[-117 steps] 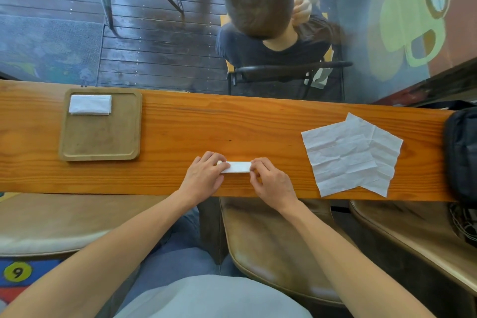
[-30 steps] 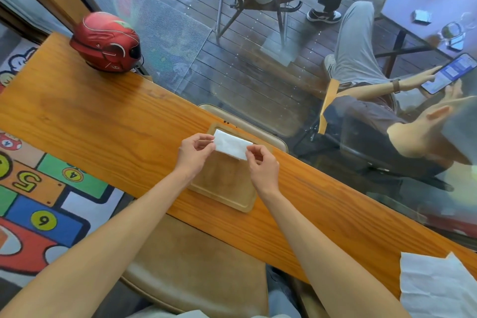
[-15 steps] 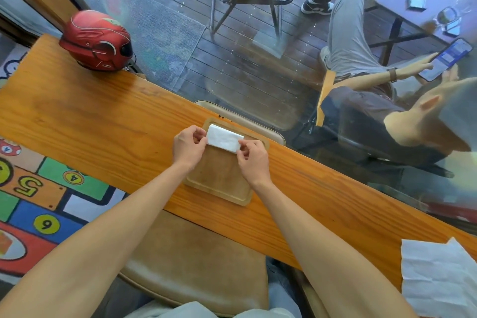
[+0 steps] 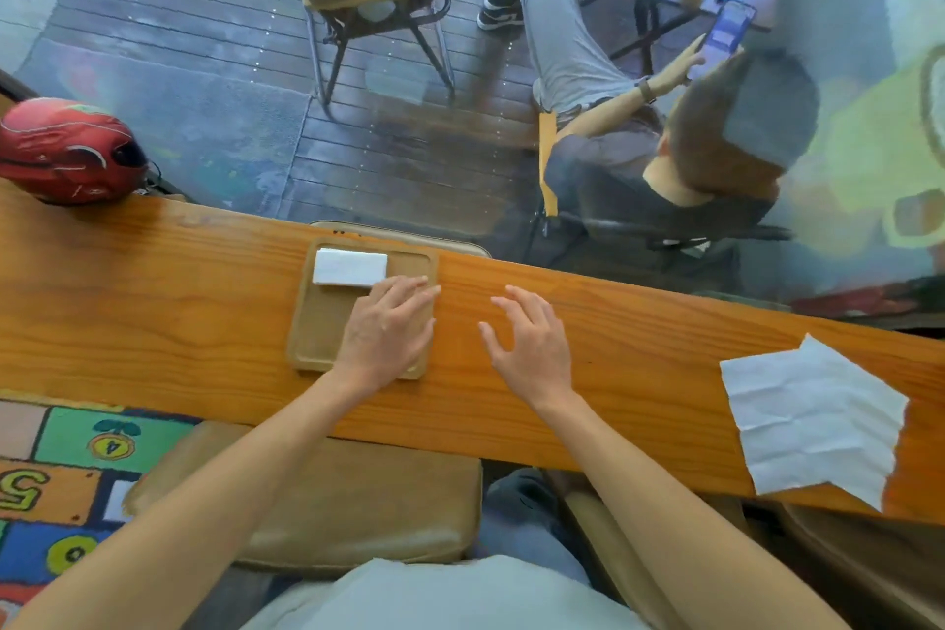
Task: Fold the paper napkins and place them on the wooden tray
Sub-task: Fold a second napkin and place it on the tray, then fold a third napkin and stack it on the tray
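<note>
A folded white napkin stack (image 4: pixel 349 267) lies in the far left corner of the wooden tray (image 4: pixel 317 333), which rests on the long wooden counter. My left hand (image 4: pixel 386 330) hovers flat over the tray's right half, fingers apart, just below the stack and holding nothing. My right hand (image 4: pixel 532 340) is open over bare counter to the right of the tray. Unfolded, creased white napkins (image 4: pixel 813 417) lie at the counter's right end, near its front edge.
A red helmet (image 4: pixel 66 151) sits at the counter's far left. A glass pane runs along the counter's (image 4: pixel 153 302) back edge, with seated people beyond it. Padded stools (image 4: pixel 327 496) stand under the counter's front edge.
Both hands have let go of the folded napkin, which now lies on the tray. The hands have drawn back, the right one moving off to the right.
</note>
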